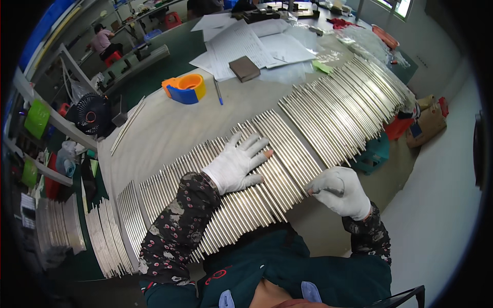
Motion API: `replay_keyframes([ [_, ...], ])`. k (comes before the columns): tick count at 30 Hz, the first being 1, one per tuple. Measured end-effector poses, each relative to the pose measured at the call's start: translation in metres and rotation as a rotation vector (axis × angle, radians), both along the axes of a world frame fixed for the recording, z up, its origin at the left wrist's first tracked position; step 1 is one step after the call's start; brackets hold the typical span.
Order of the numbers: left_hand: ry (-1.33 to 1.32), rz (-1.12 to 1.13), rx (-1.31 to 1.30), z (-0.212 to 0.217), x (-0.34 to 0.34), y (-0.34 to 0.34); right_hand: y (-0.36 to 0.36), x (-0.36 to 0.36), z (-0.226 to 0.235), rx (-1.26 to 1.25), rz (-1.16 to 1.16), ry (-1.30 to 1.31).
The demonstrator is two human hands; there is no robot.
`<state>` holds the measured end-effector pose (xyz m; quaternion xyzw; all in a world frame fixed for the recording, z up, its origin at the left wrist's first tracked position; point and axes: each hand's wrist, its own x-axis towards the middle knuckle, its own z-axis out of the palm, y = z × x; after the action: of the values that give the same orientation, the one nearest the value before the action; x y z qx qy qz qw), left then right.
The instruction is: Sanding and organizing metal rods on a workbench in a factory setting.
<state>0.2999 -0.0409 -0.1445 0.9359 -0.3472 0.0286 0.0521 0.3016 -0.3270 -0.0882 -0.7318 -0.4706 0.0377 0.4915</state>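
Note:
Rows of thin, shiny metal rods lie side by side across the table, split into several groups by narrow gaps. My left hand, in a white glove with some fingertips bare, rests flat on the middle group with its fingers spread. My right hand, also gloved in white, is at the near ends of the rods, right of the left hand. Its fingers are curled closed, with the tips beside the rod ends; whatever they may grip is hidden. Another wide group of rods lies farther right.
Beyond the rods are an orange-and-blue tape dispenser, a pen, a brown box and loose papers. A black fan stands at left. A teal stool is below the right edge. Another person sits far off.

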Motion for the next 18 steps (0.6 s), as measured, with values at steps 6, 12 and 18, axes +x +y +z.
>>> replay_keyframes([
  [6,-0.034,0.000,-0.047,0.000,-0.008,0.000,0.065,0.076,0.016,-0.156,-0.313,-0.005],
  [12,-0.025,0.008,-0.055,0.002,-0.003,0.000,0.162,0.189,-0.013,-0.504,-0.554,-0.398],
  [18,-0.022,0.017,-0.069,0.001,-0.004,-0.004,0.226,0.231,-0.037,-0.677,-0.818,-0.445],
])
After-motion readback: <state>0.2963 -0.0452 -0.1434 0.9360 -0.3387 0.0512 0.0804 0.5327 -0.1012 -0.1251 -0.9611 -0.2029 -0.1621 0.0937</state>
